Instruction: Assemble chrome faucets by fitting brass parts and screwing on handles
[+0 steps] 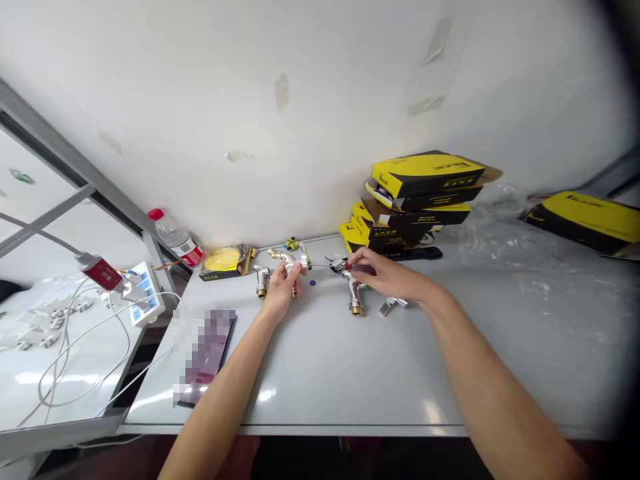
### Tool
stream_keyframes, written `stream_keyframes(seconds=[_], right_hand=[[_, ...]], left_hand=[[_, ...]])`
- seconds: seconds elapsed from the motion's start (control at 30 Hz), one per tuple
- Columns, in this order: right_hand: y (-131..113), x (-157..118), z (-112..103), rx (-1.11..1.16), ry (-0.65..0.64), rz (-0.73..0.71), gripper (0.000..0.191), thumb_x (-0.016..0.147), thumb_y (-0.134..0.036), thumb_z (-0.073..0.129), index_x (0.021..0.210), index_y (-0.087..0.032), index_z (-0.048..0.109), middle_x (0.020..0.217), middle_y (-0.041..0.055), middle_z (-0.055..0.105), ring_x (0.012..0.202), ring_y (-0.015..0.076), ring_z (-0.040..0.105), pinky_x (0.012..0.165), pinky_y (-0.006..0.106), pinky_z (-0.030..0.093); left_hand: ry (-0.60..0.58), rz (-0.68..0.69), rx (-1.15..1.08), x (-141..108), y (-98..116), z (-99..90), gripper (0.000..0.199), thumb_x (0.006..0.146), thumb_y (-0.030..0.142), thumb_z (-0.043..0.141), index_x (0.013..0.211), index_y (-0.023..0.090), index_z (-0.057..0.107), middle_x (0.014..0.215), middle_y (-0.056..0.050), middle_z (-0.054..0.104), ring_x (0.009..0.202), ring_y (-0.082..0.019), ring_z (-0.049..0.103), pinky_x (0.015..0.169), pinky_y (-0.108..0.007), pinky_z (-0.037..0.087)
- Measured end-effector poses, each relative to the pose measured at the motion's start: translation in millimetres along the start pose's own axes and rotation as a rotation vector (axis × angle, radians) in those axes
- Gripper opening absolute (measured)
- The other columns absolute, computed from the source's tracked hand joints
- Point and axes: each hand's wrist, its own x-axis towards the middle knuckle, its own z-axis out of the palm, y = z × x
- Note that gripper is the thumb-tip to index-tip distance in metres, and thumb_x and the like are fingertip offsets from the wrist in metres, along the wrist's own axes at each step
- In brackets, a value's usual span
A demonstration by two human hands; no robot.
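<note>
Near the yellow boxes [417, 193] on the worktop [320, 380], the left grip [281, 288] pinches a silver tap [286, 260], the right grip [385, 272] pinches a red screwdriver [361, 269], and a dark slab [204, 357] looks blurry.

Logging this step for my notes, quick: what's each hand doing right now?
Left hand: closed, holding a chrome tap.
Right hand: closed, holding a red-handled screwdriver.

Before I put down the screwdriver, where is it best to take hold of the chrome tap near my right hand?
Grip the chrome tap's body just above its brass end, from the front, your side. It seems to stand on that end, and your right hand with the screwdriver is over its top.
</note>
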Motion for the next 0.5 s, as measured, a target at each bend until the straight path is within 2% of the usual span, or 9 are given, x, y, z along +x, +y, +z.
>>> stream_keyframes(seconds=[0.07,0.2,0.27,0.37,0.4,0.5], right_hand=[[0.8,1.7,-0.1,-0.040,0.009,-0.039,0.035,0.086,-0.055,0.058,0.099,-0.023,0.059,0.100,0.0064,0.070,0.084,0.0206,0.060,0.077,0.035,0.046],[-0.6,5.7,0.0,-0.167,0.077,-0.101,0.045,0.093,-0.059,0.041,0.088,-0.020,0.063,0.088,0.0080,0.068,0.082,0.0219,0.057,0.078,0.036,0.043],[-1.3,5.6,0.2,-0.148,0.107,-0.077,0.044,0.093,-0.060,0.040,0.091,-0.020,0.061,0.091,0.0085,0.068,0.083,0.0223,0.058,0.078,0.036,0.044],[-2.3,3.8,-0.1,-0.086,0.082,-0.074,0.040,0.089,-0.058,0.049,0.103,-0.022,0.058,0.100,0.0081,0.067,0.088,0.0223,0.059,0.078,0.034,0.046],[-2.9,3.5,-0.4,-0.095,0.079,-0.085,0.040,0.089,-0.058,0.048,0.102,-0.022,0.058,0.099,0.0079,0.067,0.087,0.0222,0.059,0.078,0.034,0.046],[-3.7,3.8,-0.4,-0.201,0.115,-0.089,0.048,0.094,-0.060,0.034,0.083,-0.020,0.058,0.084,0.0076,0.064,0.080,0.0217,0.057,0.076,0.034,0.043]], left_hand=[[0.012,-0.002,-0.031,0.5,-0.2,-0.1,0.044,0.079,0.060,0.065,0.086,0.019,0.053,0.071,0.004,0.058,0.046,-0.005,0.040,0.046,-0.022,0.029],[0.008,-0.001,0.004,1.2,-0.9,-0.2,0.043,0.080,0.061,0.063,0.085,0.019,0.053,0.061,0.005,0.052,0.045,-0.006,0.039,0.047,-0.022,0.029],[0.012,0.006,0.031,1.6,-1.8,-0.2,0.044,0.080,0.061,0.063,0.085,0.019,0.054,0.061,0.005,0.052,0.046,-0.006,0.039,0.048,-0.022,0.030],[0.023,0.013,0.021,1.8,-2.9,-0.4,0.044,0.080,0.062,0.064,0.086,0.019,0.054,0.062,0.005,0.052,0.046,-0.006,0.038,0.047,-0.022,0.030],[0.019,0.014,0.013,1.7,-3.0,-0.5,0.044,0.080,0.061,0.063,0.086,0.019,0.054,0.062,0.005,0.052,0.046,-0.006,0.038,0.047,-0.022,0.030],[0.000,0.011,0.008,0.9,-2.6,-0.7,0.043,0.081,0.060,0.064,0.086,0.019,0.054,0.061,0.005,0.052,0.046,-0.006,0.038,0.047,-0.022,0.029]])
